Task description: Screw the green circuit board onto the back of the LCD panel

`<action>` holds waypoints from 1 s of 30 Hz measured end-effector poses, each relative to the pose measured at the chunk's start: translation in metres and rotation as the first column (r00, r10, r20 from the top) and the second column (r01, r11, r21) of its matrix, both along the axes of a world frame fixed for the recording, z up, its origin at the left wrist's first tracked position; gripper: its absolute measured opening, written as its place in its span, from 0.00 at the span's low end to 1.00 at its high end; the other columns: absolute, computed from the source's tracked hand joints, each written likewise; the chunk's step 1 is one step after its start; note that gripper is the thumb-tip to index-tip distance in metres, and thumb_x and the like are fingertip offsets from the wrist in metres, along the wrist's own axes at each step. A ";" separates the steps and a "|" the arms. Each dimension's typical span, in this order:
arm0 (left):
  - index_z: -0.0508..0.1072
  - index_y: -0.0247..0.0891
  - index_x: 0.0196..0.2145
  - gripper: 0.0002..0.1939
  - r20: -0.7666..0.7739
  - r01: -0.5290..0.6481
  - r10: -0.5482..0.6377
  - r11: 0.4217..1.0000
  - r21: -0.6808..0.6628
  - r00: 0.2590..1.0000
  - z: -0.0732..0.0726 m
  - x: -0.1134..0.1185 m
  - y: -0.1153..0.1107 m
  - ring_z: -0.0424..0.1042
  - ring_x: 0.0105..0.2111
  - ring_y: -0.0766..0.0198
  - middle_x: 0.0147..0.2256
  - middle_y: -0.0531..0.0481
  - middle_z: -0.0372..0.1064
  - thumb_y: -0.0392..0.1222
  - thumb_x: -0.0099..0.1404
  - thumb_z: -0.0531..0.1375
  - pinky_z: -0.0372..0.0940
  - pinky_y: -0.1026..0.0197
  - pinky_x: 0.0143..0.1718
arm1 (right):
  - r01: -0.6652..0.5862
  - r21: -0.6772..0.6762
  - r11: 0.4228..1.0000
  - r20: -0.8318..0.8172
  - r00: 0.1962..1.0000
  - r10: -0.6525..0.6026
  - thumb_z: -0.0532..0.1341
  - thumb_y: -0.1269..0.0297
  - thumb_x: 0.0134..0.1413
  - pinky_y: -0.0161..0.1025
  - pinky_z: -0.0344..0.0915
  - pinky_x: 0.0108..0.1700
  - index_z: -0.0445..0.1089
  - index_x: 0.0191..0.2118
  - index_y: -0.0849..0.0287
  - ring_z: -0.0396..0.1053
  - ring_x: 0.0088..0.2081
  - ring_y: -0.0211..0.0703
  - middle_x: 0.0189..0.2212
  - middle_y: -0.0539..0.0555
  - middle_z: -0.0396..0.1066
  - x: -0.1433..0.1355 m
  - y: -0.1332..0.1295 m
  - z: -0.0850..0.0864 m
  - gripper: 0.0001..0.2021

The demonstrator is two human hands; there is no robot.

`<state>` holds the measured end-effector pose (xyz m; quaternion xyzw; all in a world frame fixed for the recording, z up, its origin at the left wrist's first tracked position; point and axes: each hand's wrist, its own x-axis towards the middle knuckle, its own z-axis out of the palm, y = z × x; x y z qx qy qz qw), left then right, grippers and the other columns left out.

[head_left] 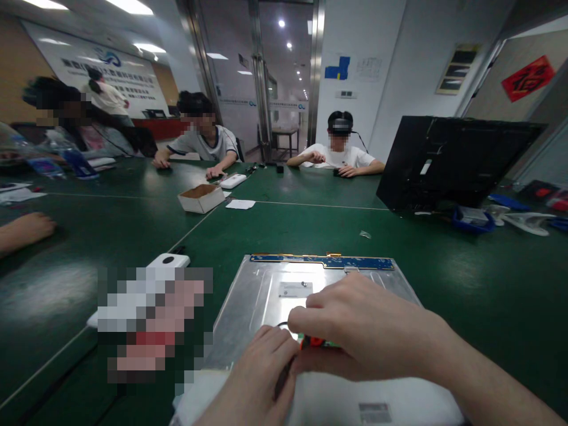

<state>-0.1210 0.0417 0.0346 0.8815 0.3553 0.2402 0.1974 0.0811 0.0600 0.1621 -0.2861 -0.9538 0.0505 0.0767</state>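
A metal-backed display panel (248, 296) lies flat on the green table, a narrow blue circuit board (364, 262) along its far edge. Over the near part of the panel, my right hand (346, 325) is closed, with a small red-and-black object (316, 341) showing beneath its fingers; its kind is mostly hidden. My left hand (266, 367) lies against it, fingers curled together around something dark I cannot make out. A bit of green circuit board and a thin dark wire show by the fingers. White padding (377, 396) with a printed label lies at the near edge.
Left of the panel are a white device (177, 260) and a blurred-out pinkish item (173, 313). Farther off stand an open cardboard box (202, 199) and a black monitor (452, 165). Several people sit around the table; another person's hand (33, 228) rests at left.
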 end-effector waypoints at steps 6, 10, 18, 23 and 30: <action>0.67 0.40 0.38 0.10 0.001 0.002 -0.002 1.000 -0.015 1.000 0.001 -0.001 -0.002 0.67 0.40 0.54 0.38 0.46 0.67 0.31 0.65 0.49 0.66 0.53 0.42 | 0.029 0.004 1.000 -0.005 1.000 -0.029 0.56 0.63 0.60 0.37 0.44 0.24 0.62 0.35 0.56 0.56 0.23 0.35 0.27 0.46 0.69 0.000 -0.003 0.000 0.04; 0.67 0.40 0.38 0.10 -0.010 0.013 -0.014 0.999 -0.029 1.000 0.000 -0.001 -0.002 0.66 0.39 0.54 0.38 0.46 0.67 0.31 0.65 0.49 0.65 0.52 0.43 | 0.028 -0.010 1.000 -0.009 1.000 -0.029 0.58 0.65 0.56 0.37 0.44 0.23 0.61 0.35 0.56 0.58 0.25 0.35 0.30 0.47 0.70 0.000 -0.005 0.000 0.04; 0.65 0.40 0.36 0.07 -0.010 -0.003 0.003 1.000 -0.014 1.000 -0.003 0.000 -0.001 0.66 0.38 0.55 0.36 0.46 0.66 0.32 0.67 0.49 0.65 0.53 0.42 | 0.024 -0.006 1.000 -0.010 1.000 -0.024 0.59 0.58 0.61 0.37 0.44 0.25 0.62 0.35 0.55 0.59 0.24 0.35 0.27 0.45 0.69 0.002 -0.001 0.000 0.08; 0.65 0.41 0.37 0.07 0.018 0.011 -0.011 1.000 -0.003 1.000 -0.003 0.000 0.000 0.66 0.38 0.55 0.37 0.47 0.67 0.32 0.67 0.49 0.64 0.54 0.41 | 0.000 0.000 1.000 0.004 1.000 0.000 0.57 0.58 0.63 0.37 0.44 0.25 0.63 0.34 0.55 0.59 0.25 0.35 0.26 0.46 0.69 0.003 0.001 0.000 0.09; 0.67 0.40 0.36 0.10 0.002 0.019 -0.019 0.997 -0.074 1.000 -0.001 0.001 0.000 0.68 0.38 0.55 0.36 0.47 0.68 0.29 0.63 0.49 0.63 0.55 0.39 | 0.059 -0.060 0.996 0.038 0.998 -0.057 0.57 0.66 0.59 0.37 0.46 0.26 0.64 0.38 0.57 0.60 0.27 0.37 0.31 0.49 0.71 0.007 -0.002 0.007 0.03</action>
